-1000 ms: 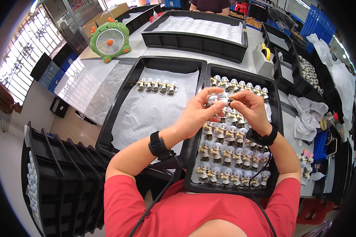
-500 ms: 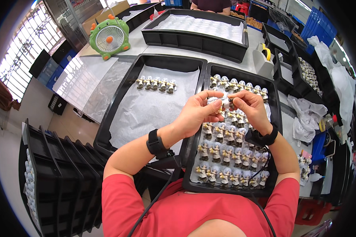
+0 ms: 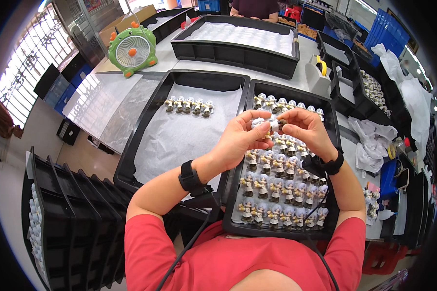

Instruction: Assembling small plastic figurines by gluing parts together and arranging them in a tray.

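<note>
Between my two hands, above the right tray, is a small toy figurine (image 3: 274,125) with pale hair and dark feet, lying sideways. My left hand (image 3: 246,132) pinches its head end between thumb and fingers. At the dark foot end, my right hand (image 3: 303,128) closes its thumb and fingertips on it. Below, the black right tray (image 3: 233,213) holds rows of similar standing figurines (image 3: 275,188), some hidden under my hands. In the black left tray (image 3: 140,127), lined with white paper (image 3: 179,145), a short row of figurines (image 3: 189,105) stands near the far side.
A green fan (image 3: 132,50) stands at the far left of the table. Beyond the trays lies a large black tray (image 3: 233,57) with white lining. A tape dispenser (image 3: 318,75) and plastic bags (image 3: 371,140) are at the right. Stacked black trays (image 3: 77,223) stand at lower left.
The view has shifted slightly. Both hands keep the figurine in nearly the same place, and its dark foot end now shows more plainly between the fingertips.
</note>
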A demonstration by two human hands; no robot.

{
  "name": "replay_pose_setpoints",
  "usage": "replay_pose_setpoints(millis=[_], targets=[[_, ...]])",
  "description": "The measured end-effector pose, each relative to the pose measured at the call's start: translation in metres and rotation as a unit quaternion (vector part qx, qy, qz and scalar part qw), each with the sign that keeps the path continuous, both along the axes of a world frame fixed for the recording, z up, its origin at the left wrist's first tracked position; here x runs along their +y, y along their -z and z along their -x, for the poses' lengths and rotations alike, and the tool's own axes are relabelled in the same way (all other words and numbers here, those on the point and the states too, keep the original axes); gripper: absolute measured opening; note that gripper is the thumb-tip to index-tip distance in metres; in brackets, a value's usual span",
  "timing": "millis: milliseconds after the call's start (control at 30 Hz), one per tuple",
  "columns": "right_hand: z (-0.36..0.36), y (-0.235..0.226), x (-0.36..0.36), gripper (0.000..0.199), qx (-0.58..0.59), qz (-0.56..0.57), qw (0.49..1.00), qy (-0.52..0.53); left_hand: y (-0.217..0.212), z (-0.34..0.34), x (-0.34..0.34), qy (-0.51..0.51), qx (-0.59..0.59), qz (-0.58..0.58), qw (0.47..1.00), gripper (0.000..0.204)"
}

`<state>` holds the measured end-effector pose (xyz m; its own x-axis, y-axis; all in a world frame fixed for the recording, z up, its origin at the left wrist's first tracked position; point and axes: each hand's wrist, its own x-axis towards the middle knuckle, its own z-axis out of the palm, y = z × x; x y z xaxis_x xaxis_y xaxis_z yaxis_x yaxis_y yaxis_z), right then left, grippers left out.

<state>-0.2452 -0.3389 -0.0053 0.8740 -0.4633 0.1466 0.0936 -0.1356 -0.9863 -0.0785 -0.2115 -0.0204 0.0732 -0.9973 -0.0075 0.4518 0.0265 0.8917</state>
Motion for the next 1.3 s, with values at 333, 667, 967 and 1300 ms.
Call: replay_pose_setpoints(millis=[333,667,967,1300], targets=[[0.003,-0.011,0.008,0.026,0.015,0.051,0.999,0.013,-0.005,0.002,0.007,-0.002,-0.007,0.010,1.000,0.036],[0.009,-0.036,0.014,0.022,-0.001,0.121,0.992,0.029,-0.020,0.006,0.011,-0.006,-0.056,0.050,0.997,0.035],[0.065,-0.050,0.040,0.023,0.015,0.037,0.999,0.032,-0.043,0.044,0.033,0.106,0.008,0.001,0.994,0.034],[0.144,-0.060,0.105,0.021,0.031,0.092,0.987,0.126,-0.052,0.112,0.064,0.167,0.006,0.001,0.986,0.032]])
